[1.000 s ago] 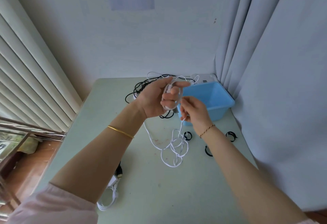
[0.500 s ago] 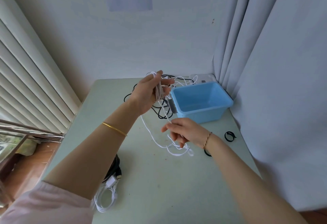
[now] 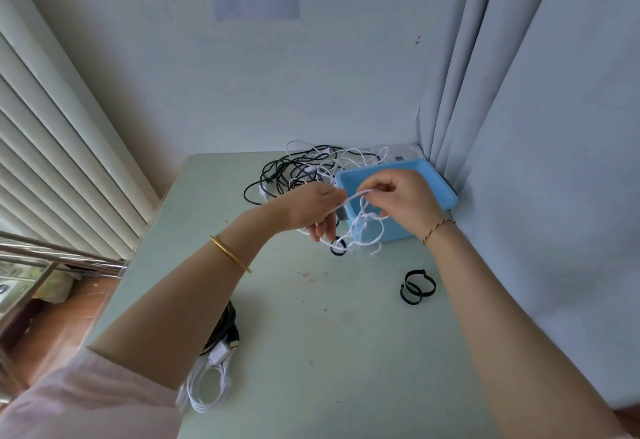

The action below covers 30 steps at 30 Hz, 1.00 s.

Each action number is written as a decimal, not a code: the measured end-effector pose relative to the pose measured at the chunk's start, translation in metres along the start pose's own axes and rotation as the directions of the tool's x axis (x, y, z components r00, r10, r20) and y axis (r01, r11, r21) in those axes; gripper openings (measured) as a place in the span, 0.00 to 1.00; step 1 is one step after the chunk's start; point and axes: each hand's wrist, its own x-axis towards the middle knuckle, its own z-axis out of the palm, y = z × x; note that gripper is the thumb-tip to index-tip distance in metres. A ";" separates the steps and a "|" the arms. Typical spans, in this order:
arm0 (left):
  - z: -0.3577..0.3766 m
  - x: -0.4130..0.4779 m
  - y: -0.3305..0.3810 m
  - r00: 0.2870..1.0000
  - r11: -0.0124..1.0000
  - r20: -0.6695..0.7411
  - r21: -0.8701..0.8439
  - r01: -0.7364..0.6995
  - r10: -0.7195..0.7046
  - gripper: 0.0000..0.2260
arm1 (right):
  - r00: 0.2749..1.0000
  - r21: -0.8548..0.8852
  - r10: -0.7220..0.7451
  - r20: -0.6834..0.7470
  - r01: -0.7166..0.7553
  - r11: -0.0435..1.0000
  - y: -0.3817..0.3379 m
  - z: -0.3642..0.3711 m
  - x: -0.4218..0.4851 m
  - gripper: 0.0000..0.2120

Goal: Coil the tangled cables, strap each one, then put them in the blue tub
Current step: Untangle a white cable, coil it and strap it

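Coiling step, centre frame: left hand (image 3: 311, 210) and right hand (image 3: 401, 203) both pinch the white cable (image 3: 355, 196), loops dangling before the blue tub (image 3: 445, 189). Next, probably: wind neatly, grab 1 strap (image 3: 415, 288).

Both hands are up at mid-frame, in front of the blue tub (image 3: 447, 192). The left hand (image 3: 311, 210) and the right hand (image 3: 405, 203) each pinch the white cable (image 3: 367, 232), a short stretch taut between them and loose loops hanging below. Under those loops a black strap (image 3: 337, 248) lies on the pale green table (image 3: 346, 352); two more straps (image 3: 417, 286) sit lower right. Behind the hands is a tangle of black and white cables (image 3: 294, 168). A coiled white cable (image 3: 207, 383) lies at lower left.
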 end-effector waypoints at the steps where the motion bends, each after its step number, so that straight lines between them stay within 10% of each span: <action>1: 0.000 -0.001 0.002 0.999 0.999 0.046 -0.053 -0.006 0.009 0.20 | 0.999 0.000 -0.005 -0.041 0.005 1.000 0.004 0.002 0.003 0.09; 5: -0.005 -0.006 0.003 0.984 0.982 0.160 -0.186 -0.043 0.073 0.21 | 0.988 0.009 0.029 -0.151 -0.028 1.000 0.023 0.007 0.010 0.05; 9: -0.010 -0.004 -0.005 0.991 0.929 0.111 -0.369 -0.030 0.076 0.18 | 0.978 -0.188 0.199 0.067 -0.183 0.965 0.056 0.025 0.004 0.07; 17: -0.004 0.000 -0.025 0.989 0.925 0.057 -0.351 0.146 -0.134 0.17 | 0.681 -0.002 0.535 0.500 -0.617 0.787 0.083 0.063 -0.034 0.19; 21: -0.003 0.002 -0.037 0.975 0.903 0.020 -0.374 0.212 -0.221 0.18 | 0.789 0.090 0.478 0.387 -0.548 0.832 0.102 0.073 -0.037 0.34; 24: -0.002 0.005 -0.043 0.964 0.877 -0.038 -0.426 0.222 -0.262 0.17 | 0.826 0.277 0.530 0.192 -0.564 0.778 0.119 0.083 -0.041 0.25; 28: -0.003 0.010 -0.054 0.950 0.841 -0.103 -0.500 0.207 -0.295 0.17 | 0.708 0.530 0.689 0.155 -0.648 0.547 0.130 0.099 -0.045 0.04; 30: -0.007 0.012 -0.059 0.943 0.829 -0.132 -0.524 0.195 -0.306 0.17 | 0.688 0.405 0.715 0.123 -0.693 0.597 0.138 0.111 -0.050 0.08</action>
